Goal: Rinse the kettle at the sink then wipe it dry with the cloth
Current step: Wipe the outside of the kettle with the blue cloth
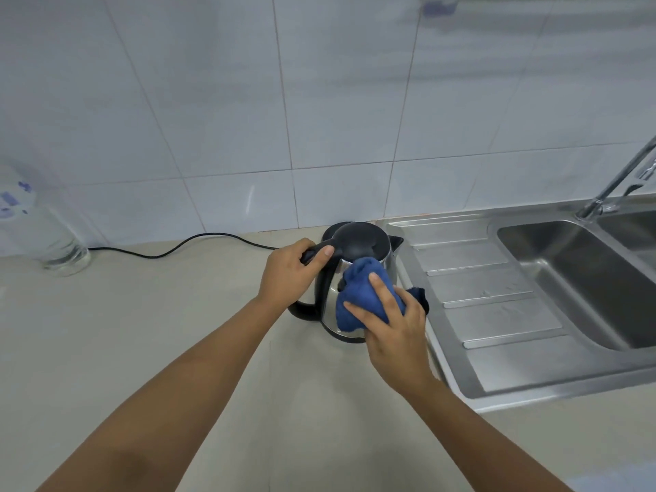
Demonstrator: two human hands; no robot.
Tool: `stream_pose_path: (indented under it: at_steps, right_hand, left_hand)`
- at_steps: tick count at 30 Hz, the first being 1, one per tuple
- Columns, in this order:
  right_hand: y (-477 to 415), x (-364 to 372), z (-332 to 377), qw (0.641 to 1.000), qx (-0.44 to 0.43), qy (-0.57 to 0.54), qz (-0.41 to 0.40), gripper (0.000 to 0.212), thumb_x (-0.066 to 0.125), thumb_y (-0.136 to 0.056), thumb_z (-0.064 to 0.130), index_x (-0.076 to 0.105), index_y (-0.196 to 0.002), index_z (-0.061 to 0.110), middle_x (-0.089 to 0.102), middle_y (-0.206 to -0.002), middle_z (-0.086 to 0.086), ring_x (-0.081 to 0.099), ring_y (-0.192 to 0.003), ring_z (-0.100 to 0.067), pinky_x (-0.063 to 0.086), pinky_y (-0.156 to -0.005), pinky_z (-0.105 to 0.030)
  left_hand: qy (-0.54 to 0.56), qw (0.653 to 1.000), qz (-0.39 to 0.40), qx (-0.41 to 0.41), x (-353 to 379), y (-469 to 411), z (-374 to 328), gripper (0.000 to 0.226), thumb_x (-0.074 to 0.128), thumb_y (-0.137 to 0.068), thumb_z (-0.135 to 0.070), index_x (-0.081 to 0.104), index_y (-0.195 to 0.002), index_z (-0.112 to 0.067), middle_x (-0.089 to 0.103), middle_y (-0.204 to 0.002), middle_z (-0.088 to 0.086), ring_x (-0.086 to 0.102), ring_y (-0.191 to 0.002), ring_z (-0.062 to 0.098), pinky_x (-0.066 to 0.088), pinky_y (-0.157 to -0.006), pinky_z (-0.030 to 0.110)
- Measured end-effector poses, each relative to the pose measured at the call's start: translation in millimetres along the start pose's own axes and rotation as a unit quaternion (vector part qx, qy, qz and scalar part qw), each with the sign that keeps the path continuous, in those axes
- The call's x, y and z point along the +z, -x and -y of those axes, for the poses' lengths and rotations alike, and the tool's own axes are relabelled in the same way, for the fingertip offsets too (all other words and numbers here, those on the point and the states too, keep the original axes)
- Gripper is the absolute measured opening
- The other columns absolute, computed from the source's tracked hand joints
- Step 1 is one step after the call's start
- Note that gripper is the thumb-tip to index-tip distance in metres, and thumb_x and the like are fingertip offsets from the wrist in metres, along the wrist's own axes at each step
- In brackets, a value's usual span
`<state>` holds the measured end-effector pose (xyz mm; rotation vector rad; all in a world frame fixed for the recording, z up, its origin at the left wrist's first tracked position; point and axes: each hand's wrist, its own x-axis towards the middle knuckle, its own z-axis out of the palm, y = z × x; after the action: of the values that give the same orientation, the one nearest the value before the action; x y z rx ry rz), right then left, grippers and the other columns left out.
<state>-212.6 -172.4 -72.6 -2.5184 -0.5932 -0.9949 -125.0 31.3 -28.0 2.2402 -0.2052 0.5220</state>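
Wiping in progress, head view: the kettle (362,243) stands upright on the worktop (142,332), just beside the drainboard (490,296) at its 3 o'clock. The left hand (291,269) has its fingers clamped round the black handle (312,253) at 9 o'clock, thumb on top. The right hand (394,324) has its fingers wrapped over a bunched blue cloth (358,296), pressing it on the steel side at 5 o'clock.

Polished steel, likely wet, so it looks slippery and rigid, probably light if emptied. The handle is the sure hold, and the soft cloth moulds to the curve. Mind the raised drainboard rim at 3, the tiled wall (248,101) at 12 and the cord (177,248) trailing off at 10. Open worktop lies from 6 to 9 for turning it.
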Motion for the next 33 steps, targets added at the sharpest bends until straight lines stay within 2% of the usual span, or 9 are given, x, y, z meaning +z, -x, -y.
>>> stream_pose_path:
  at_steps: [5, 10, 13, 16, 19, 25, 29, 31, 33]
  right_hand:
    - [-19.1, 3.1, 11.6, 0.997, 0.055, -0.039, -0.028, 0.043, 0.060, -0.085, 0.011, 0.066, -0.125, 0.027, 0.030, -0.154, -0.006, 0.043, -0.115, -0.036, 0.042, -0.091, -0.051]
    - [0.1, 23.0, 22.8, 0.984, 0.165, -0.065, -0.026, 0.064, 0.073, -0.083, 0.009, 0.051, -0.139, 0.030, 0.011, -0.159, -0.009, 0.037, -0.124, -0.038, 0.042, -0.098, -0.050]
    - [12.7, 28.6, 28.8, 0.979, 0.190, -0.075, -0.012, 0.062, 0.068, -0.086, 0.011, 0.046, -0.141, 0.030, 0.008, -0.158, -0.012, 0.037, -0.125, -0.044, 0.043, -0.097, -0.056]
    - [-2.8, 30.6, 29.1, 0.978, 0.191, -0.079, -0.032, 0.056, 0.056, -0.090, 0.021, 0.041, -0.142, 0.034, 0.011, -0.158, -0.015, 0.034, -0.126, -0.042, 0.040, -0.098, -0.051]
    - [-4.8, 36.6, 27.2, 0.973, 0.211, -0.083, -0.043, 0.059, 0.059, -0.091, 0.027, 0.036, -0.145, 0.036, 0.008, -0.159, -0.015, 0.031, -0.130, -0.038, 0.038, -0.101, -0.048]
    - [12.6, 45.7, 54.0, 0.905, 0.364, -0.213, -0.046, 0.066, 0.049, -0.097, 0.041, 0.011, -0.150, 0.050, -0.006, -0.162, -0.014, 0.021, -0.141, -0.036, 0.029, -0.112, -0.050]
    - [-28.4, 34.9, 51.1, 0.891, 0.386, -0.221, -0.094, 0.059, 0.042, -0.094, 0.060, 0.012, -0.144, 0.062, 0.004, -0.163, -0.012, 0.021, -0.139, -0.031, 0.024, -0.111, -0.044]
    - [-45.5, 29.3, 38.7, 0.850, 0.439, -0.264, -0.126, 0.058, 0.048, -0.088, 0.064, 0.015, -0.135, 0.074, 0.013, -0.162, -0.004, 0.023, -0.140, -0.026, 0.025, -0.112, -0.044]
    - [-47.1, 28.8, 22.4, 0.805, 0.484, -0.317, -0.132, 0.054, 0.051, -0.087, 0.060, 0.032, -0.138, 0.063, 0.019, -0.159, 0.004, 0.024, -0.141, -0.018, 0.029, -0.114, -0.045]
  left_hand:
    - [0.013, 1.000, -0.020, 0.019, 0.8, -1.6, -2.2, 0.043, 0.053, -0.088, -0.059, 0.070, -0.082, -0.019, 0.066, -0.066, -0.005, 0.061, -0.064, 0.011, 0.049, -0.059, 0.029]
    - [0.030, 0.997, -0.051, -0.040, 12.1, 7.6, -1.9, 0.051, 0.048, -0.085, -0.067, 0.066, -0.083, -0.019, 0.063, -0.066, -0.007, 0.059, -0.067, 0.004, 0.041, -0.055, 0.013]
    - [0.019, 0.997, -0.060, -0.045, 12.5, 5.1, -4.7, 0.051, 0.048, -0.085, -0.065, 0.065, -0.080, -0.017, 0.059, -0.062, -0.008, 0.056, -0.063, 0.000, 0.038, -0.053, 0.011]
    - [0.018, 0.996, -0.067, -0.049, 13.8, 4.7, -6.1, 0.050, 0.048, -0.085, -0.064, 0.063, -0.078, -0.016, 0.057, -0.059, -0.008, 0.054, -0.059, 0.000, 0.037, -0.052, 0.012]
    - [0.021, 0.996, -0.067, -0.049, 15.1, 5.6, -5.5, 0.051, 0.048, -0.085, -0.063, 0.062, -0.077, -0.016, 0.055, -0.058, -0.009, 0.053, -0.057, 0.002, 0.036, -0.051, 0.012]
    - [0.020, 0.995, -0.073, -0.060, 13.8, 3.9, -5.4, 0.057, 0.047, -0.084, -0.064, 0.063, -0.076, -0.010, 0.056, -0.057, -0.002, 0.052, -0.054, 0.011, 0.040, -0.052, 0.021]
    - [0.020, 0.996, -0.067, -0.062, 12.8, 3.6, -6.4, 0.056, 0.048, -0.084, -0.064, 0.063, -0.075, -0.011, 0.059, -0.058, 0.002, 0.057, -0.058, 0.020, 0.044, -0.056, 0.028]
    - [0.022, 0.995, -0.066, -0.067, 13.5, 3.7, -6.0, 0.052, 0.048, -0.083, -0.064, 0.062, -0.074, -0.015, 0.058, -0.058, -0.001, 0.056, -0.058, 0.016, 0.043, -0.055, 0.024]
    - [0.027, 0.995, -0.065, -0.069, 14.3, 3.8, -5.6, 0.050, 0.048, -0.082, -0.065, 0.062, -0.076, -0.018, 0.058, -0.058, -0.003, 0.057, -0.059, 0.015, 0.043, -0.055, 0.022]
